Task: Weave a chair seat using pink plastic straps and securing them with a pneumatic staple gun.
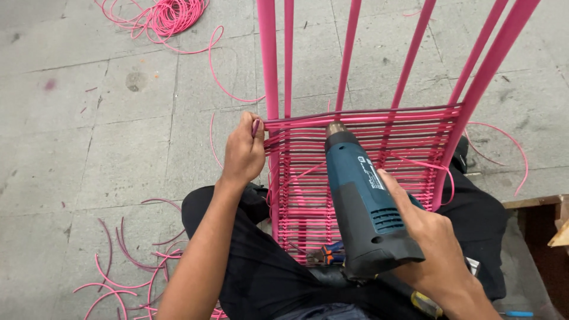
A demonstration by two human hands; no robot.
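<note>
Pink metal chair frame (474,77) leans against the seated person's lap, presumably so the woven band of pink plastic cord (367,127) sits within reach. Blue heat gun (361,207) is gripped in the right hand (432,243), fingers closed round its body, nozzle aimed at the top strands, apparently to soften them. Left hand (243,151) pinches the cord end at the left upright, holding it taut. Red-handled cutters (325,253) lie below the weave.
</note>
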